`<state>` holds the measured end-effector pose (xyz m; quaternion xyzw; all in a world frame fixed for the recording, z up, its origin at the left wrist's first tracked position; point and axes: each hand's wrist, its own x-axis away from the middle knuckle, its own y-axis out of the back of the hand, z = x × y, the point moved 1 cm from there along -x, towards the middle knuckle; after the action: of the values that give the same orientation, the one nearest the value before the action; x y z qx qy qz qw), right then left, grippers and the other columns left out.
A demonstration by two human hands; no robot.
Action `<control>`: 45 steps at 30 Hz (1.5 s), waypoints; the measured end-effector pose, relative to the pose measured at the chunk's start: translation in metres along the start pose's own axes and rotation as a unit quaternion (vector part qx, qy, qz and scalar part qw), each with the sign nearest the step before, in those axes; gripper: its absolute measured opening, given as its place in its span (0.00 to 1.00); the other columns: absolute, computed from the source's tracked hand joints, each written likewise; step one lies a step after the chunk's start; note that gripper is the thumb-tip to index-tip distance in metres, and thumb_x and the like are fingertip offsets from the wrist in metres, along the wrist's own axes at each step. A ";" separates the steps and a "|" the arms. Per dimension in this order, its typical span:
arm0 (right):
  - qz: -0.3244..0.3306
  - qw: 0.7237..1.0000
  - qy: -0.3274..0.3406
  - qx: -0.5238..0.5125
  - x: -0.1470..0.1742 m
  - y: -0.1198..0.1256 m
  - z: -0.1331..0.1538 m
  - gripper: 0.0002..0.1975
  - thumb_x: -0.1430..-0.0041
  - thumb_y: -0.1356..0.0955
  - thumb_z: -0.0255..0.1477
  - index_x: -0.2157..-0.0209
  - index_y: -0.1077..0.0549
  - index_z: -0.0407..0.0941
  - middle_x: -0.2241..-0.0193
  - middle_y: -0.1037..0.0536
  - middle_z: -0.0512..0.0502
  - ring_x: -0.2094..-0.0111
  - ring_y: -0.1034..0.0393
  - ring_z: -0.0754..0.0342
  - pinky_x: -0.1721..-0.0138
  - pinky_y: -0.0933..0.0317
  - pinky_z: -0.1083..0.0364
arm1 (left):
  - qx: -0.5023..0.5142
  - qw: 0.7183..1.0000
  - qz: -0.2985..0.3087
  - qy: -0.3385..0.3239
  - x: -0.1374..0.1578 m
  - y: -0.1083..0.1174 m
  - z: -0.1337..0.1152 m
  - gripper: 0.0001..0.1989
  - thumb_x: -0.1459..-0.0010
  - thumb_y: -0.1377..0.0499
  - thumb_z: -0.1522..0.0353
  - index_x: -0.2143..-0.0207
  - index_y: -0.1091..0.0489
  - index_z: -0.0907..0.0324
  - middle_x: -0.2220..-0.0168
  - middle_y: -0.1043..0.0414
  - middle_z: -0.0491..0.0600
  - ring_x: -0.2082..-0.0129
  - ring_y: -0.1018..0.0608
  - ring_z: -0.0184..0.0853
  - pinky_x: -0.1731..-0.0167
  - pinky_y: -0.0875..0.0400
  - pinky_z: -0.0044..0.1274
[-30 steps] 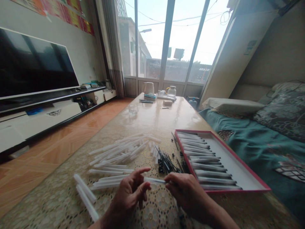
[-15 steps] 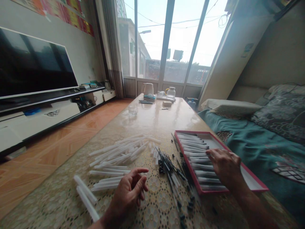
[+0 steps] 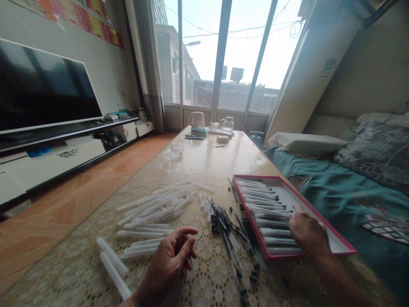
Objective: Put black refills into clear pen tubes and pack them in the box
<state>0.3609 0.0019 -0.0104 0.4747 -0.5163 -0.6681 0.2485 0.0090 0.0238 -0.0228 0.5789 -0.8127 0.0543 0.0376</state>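
Note:
My right hand [image 3: 308, 230] is over a pink-rimmed box [image 3: 339, 244], its fingers beside the dark ends of slim white tubes [image 3: 266, 209] lying in a row inside. It is slightly blurred, and nothing shows in its fingers. My left hand [image 3: 174, 258] hovers low over the patterned tablecloth, fingers loosely bent, thumb apart from the fingertips, holding nothing. To its left lie loose clear-white plastic tubes [image 3: 156, 209], with two more tubes [image 3: 113, 273] nearer me. Between the hands is a pile of thin black sticks [image 3: 225, 221] with small black caps [image 3: 254, 275].
Farther along the table [image 3: 204, 168] stand a clear glass [image 3: 176, 149], a small box [image 3: 223, 139], a white kettle [image 3: 197, 120] and a glass jug [image 3: 228, 123]. A sofa with a teal cover [image 3: 326, 183] runs along the right side.
My right hand has moved slightly right and down, away from a tube's dark end in the box. My left hand keeps about the same pose. The view has shifted slightly.

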 end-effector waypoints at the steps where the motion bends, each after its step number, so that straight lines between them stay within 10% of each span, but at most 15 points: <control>1: 0.007 1.000 -0.003 0.001 0.000 -0.001 0.000 0.16 0.45 0.43 0.25 0.62 0.28 0.40 0.75 0.22 0.36 0.73 0.26 0.44 0.72 0.42 0.51 | 0.000 1.000 0.002 0.001 0.000 0.000 0.000 0.20 0.50 0.42 0.56 0.61 0.33 0.61 0.80 0.32 0.42 0.85 0.33 0.26 0.86 0.41 0.18; 7: -0.044 0.999 0.011 -0.005 -0.002 0.000 0.010 0.18 0.44 0.43 0.25 0.55 0.30 0.42 0.66 0.22 0.35 0.67 0.27 0.43 0.68 0.41 0.48 | -0.004 1.000 -0.007 0.010 0.001 0.000 -0.001 0.20 0.51 0.42 0.55 0.62 0.32 0.60 0.80 0.32 0.42 0.85 0.33 0.27 0.87 0.40 0.18; 16: 0.005 0.923 0.344 -0.173 0.011 0.009 0.072 0.19 0.37 0.43 0.32 0.46 0.36 0.47 0.45 0.34 0.44 0.43 0.44 0.49 0.48 0.45 0.47 | -0.022 1.000 -0.010 0.010 0.003 -0.002 -0.003 0.19 0.50 0.43 0.55 0.63 0.32 0.61 0.80 0.33 0.42 0.84 0.34 0.27 0.86 0.41 0.18; 29: -0.013 0.919 0.328 -0.219 0.012 0.017 0.070 0.14 0.38 0.41 0.32 0.53 0.31 0.46 0.49 0.30 0.42 0.47 0.39 0.48 0.50 0.45 0.46 | -0.008 1.000 -0.028 -0.010 0.003 -0.001 0.001 0.16 0.49 0.42 0.57 0.65 0.31 0.60 0.81 0.33 0.42 0.85 0.33 0.26 0.88 0.40 0.17; 37: 0.026 0.896 0.248 -0.368 0.034 0.026 0.124 0.12 0.37 0.43 0.27 0.60 0.30 0.43 0.63 0.24 0.44 0.60 0.30 0.52 0.59 0.38 0.54 | 0.023 0.987 -0.145 -0.069 -0.003 0.019 -0.012 0.11 0.51 0.40 0.62 0.67 0.32 0.60 0.78 0.30 0.44 0.83 0.30 0.27 0.87 0.36 0.18; 45: 0.086 0.924 0.222 -0.300 -0.007 0.006 0.166 0.09 0.39 0.40 0.22 0.63 0.28 0.41 0.65 0.25 0.44 0.61 0.31 0.53 0.58 0.38 0.54 | 0.067 0.988 -0.126 -0.061 -0.001 0.018 -0.013 0.10 0.52 0.40 0.64 0.69 0.33 0.61 0.79 0.30 0.43 0.84 0.31 0.27 0.88 0.37 0.17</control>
<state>0.2147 0.0808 0.0000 0.4680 -0.2619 -0.6452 0.5442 -0.0077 0.0326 -0.0112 0.6805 -0.7283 0.0675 -0.0444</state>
